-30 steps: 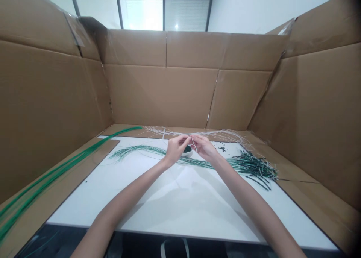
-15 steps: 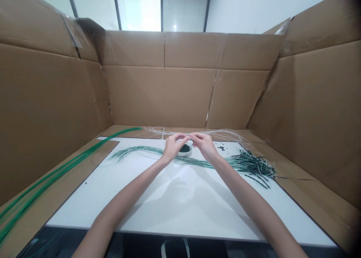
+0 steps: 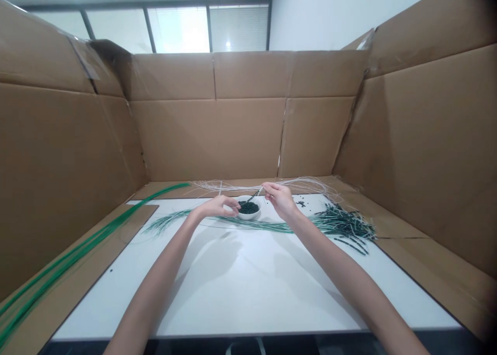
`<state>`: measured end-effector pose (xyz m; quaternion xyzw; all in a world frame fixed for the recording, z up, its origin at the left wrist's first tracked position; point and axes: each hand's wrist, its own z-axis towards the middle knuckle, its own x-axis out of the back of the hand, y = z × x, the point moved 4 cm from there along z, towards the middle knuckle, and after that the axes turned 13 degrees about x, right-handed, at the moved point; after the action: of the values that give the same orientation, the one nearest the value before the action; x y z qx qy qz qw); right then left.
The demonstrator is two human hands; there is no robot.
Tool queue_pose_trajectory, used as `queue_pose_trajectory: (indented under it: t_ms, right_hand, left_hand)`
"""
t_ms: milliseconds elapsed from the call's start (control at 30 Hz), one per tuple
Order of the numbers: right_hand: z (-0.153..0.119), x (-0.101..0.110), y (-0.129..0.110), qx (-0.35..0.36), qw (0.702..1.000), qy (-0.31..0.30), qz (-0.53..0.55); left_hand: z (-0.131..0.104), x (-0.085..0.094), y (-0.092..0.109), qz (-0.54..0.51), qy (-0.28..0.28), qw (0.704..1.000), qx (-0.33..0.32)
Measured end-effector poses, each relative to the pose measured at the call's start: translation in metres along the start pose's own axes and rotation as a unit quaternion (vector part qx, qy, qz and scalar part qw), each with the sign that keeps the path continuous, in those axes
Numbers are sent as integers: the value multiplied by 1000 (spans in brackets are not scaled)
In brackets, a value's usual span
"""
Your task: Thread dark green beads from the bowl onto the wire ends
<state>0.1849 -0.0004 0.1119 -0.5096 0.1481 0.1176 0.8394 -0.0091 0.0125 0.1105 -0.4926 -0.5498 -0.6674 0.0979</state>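
Observation:
My right hand is closed in a pinch on the upper end of a beaded wire. The wire is pale near my fingers and carries dark beads along its lower part, slanting down left into a white bowl. Dark green beads fill the bowl. At the bowl's left rim is my left hand, its thumb and fingers a little apart, fingertips by the beads. No held thing shows in it. Long thin green wires lie on the white table in front of the bowl.
A pile of beaded dark green pieces lies at the right, with several loose beads nearby. White wires lie along the back. Long green strands run down the left side. Cardboard walls enclose the white table.
My left hand has parted from my right and moved left and down to the bowl's edge. The beaded wire now shows hanging from my right hand. The whole view has shifted slightly.

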Motion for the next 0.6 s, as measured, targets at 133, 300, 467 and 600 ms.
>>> queue_pose_trajectory:
  t_ms: [133,300,467,600]
  right_hand:
    - [3,4,0,-4,1000,8,1]
    - [11,15,6,-26,999,3,-41]
    - [14,19,4,-11,996,-12,-91]
    - [3,0,-8,102,955,-150,-233]
  left_hand:
    - [-1,5,1,-63,15,998,1]
    - [-12,20,11,-127,46,991,-19]
    - [-20,32,13,-90,133,987,-4]
    - [-19,30,19,-42,194,980,6]
